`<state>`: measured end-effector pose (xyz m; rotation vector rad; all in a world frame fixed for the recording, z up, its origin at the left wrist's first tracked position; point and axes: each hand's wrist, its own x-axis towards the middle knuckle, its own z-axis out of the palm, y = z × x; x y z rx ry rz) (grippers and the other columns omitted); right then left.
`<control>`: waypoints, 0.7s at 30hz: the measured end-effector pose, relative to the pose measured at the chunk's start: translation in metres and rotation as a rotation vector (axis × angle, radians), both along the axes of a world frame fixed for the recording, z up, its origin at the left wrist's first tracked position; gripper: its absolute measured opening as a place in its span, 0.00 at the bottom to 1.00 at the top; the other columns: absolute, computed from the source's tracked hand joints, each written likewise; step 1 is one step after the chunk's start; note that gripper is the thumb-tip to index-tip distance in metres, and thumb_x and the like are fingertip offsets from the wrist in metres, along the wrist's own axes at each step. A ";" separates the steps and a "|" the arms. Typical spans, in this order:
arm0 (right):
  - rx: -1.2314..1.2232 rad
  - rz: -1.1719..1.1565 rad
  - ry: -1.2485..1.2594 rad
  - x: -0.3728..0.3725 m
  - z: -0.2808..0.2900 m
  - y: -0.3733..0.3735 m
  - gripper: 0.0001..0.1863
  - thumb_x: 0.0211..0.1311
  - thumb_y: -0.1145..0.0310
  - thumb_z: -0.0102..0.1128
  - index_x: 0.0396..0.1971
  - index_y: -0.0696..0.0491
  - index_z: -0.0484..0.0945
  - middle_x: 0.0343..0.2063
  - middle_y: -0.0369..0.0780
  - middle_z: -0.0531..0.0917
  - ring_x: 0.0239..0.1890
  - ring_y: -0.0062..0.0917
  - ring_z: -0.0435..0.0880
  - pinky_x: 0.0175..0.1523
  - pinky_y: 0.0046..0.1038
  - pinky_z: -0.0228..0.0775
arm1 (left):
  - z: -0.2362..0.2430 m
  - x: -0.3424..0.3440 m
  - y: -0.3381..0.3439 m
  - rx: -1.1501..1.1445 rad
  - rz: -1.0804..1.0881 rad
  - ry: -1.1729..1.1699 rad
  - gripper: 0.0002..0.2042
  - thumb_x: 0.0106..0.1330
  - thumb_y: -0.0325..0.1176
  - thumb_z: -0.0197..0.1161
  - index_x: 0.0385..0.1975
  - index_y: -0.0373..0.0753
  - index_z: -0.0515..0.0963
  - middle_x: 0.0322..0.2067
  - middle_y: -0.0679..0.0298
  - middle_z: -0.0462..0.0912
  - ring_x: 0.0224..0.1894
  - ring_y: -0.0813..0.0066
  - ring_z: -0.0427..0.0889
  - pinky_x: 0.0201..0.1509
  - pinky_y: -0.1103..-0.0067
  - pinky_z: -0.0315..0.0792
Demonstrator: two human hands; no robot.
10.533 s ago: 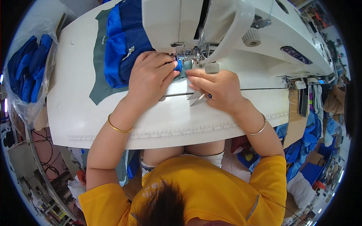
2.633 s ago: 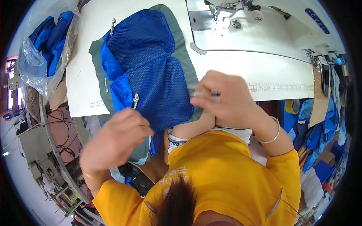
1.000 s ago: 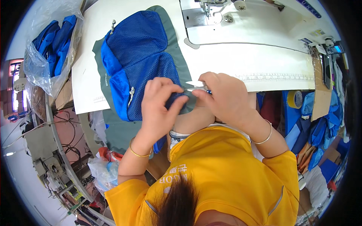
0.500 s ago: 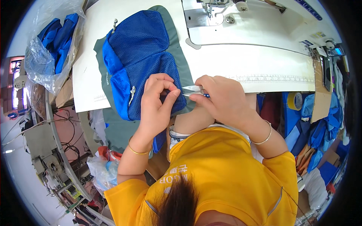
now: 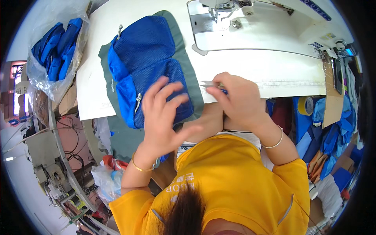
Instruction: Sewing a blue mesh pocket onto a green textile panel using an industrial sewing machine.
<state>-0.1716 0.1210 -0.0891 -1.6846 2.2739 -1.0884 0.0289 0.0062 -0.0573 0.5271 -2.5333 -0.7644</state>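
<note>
A blue mesh pocket piece (image 5: 150, 49), gathered with toggled cords on its left side, lies on a dark green fabric panel (image 5: 185, 64) on the white sewing table. Over the lower part of the mesh my left hand (image 5: 164, 111) is spread, fingers apart and slightly blurred, holding nothing. Just right of the panel, my right hand (image 5: 239, 98) is closed round small thread snips (image 5: 208, 84), whose metal blades point left toward the green edge. The snips' grip is mostly hidden in my fingers.
A sewing machine (image 5: 231, 23) stands at the table's far right. A clear plastic bag (image 5: 39, 80) of blue pieces hangs at the left. A printed ruler scale (image 5: 290, 84) runs along the near table edge. Blue fabric pieces and a yellow tape roll (image 5: 305, 105) sit at the right.
My left hand has opened from a pinch near the pocket's lower right and spread out. My right hand with the snips has drawn slightly right, off the fabric edge.
</note>
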 end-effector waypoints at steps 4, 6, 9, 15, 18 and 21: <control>-0.050 -0.116 -0.019 -0.034 0.001 0.028 0.14 0.65 0.56 0.67 0.37 0.51 0.78 0.25 0.39 0.83 0.27 0.35 0.84 0.31 0.34 0.73 | 0.002 0.004 -0.004 -0.462 0.047 -0.381 0.38 0.42 0.29 0.73 0.62 0.38 0.73 0.60 0.53 0.77 0.61 0.52 0.73 0.63 0.59 0.66; -0.074 -0.188 -0.009 -0.055 0.002 0.048 0.13 0.65 0.58 0.68 0.38 0.51 0.78 0.26 0.39 0.84 0.28 0.35 0.84 0.31 0.33 0.73 | 0.017 0.018 -0.029 -0.389 -0.023 -0.218 0.29 0.42 0.21 0.68 0.52 0.38 0.81 0.47 0.56 0.83 0.52 0.54 0.80 0.58 0.63 0.72; -0.088 -0.324 0.058 -0.092 0.003 0.089 0.13 0.65 0.58 0.68 0.39 0.52 0.78 0.27 0.40 0.84 0.29 0.36 0.85 0.32 0.33 0.74 | 0.051 0.031 -0.085 -0.209 0.502 -0.075 0.13 0.69 0.28 0.65 0.51 0.34 0.83 0.45 0.58 0.87 0.48 0.66 0.83 0.56 0.72 0.74; 0.081 -0.802 0.317 -0.173 0.012 0.156 0.13 0.70 0.59 0.63 0.44 0.54 0.78 0.31 0.46 0.85 0.35 0.42 0.86 0.39 0.42 0.76 | 0.135 -0.102 -0.255 -0.153 0.576 0.726 0.24 0.71 0.44 0.65 0.59 0.32 0.79 0.53 0.52 0.85 0.48 0.66 0.85 0.56 0.76 0.76; 0.137 -0.895 0.365 -0.214 0.014 0.176 0.14 0.73 0.58 0.58 0.45 0.54 0.78 0.37 0.49 0.85 0.39 0.46 0.85 0.44 0.45 0.76 | 0.126 -0.197 -0.294 -0.450 0.245 0.365 0.40 0.65 0.51 0.72 0.72 0.36 0.65 0.67 0.51 0.74 0.68 0.60 0.72 0.69 0.71 0.67; 0.301 -1.014 0.519 -0.256 0.008 0.196 0.16 0.75 0.56 0.52 0.47 0.54 0.78 0.42 0.52 0.83 0.43 0.49 0.84 0.48 0.48 0.75 | 0.097 -0.200 -0.272 -0.478 0.123 0.074 0.33 0.66 0.40 0.72 0.70 0.41 0.69 0.67 0.51 0.74 0.70 0.56 0.71 0.70 0.69 0.66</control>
